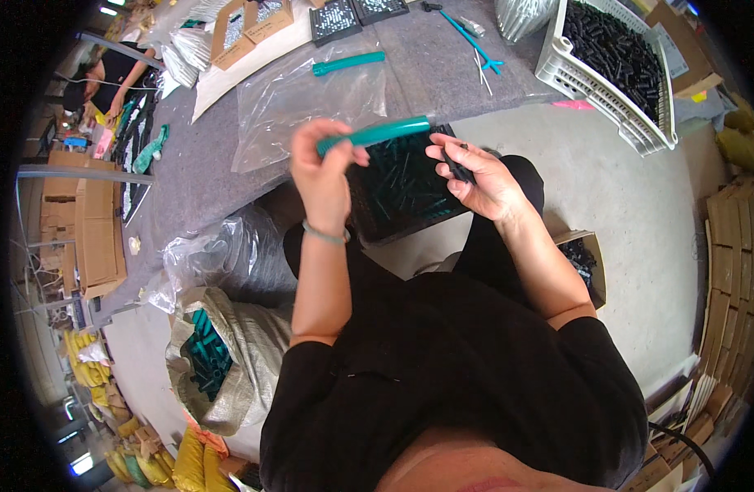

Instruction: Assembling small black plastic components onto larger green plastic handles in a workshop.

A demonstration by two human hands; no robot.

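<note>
Head view, green tube (393,129) in left hand (322,160), table edge (516,92) near

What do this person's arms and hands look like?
The sleeves are short and black. The left hand and right hand wear no gloves. A thin greyish band goes round the left wrist; the right wrist has none.

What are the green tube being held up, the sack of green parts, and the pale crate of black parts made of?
Green tube: probably smooth, glossy plastic; a bright highlight runs along it.
Sack: perhaps woven plastic, dull with a slight sheen; it creases and folds, though coarse cloth is possible.
Crate: likely hard moulded plastic, judging by its stiff, slotted walls.
</note>
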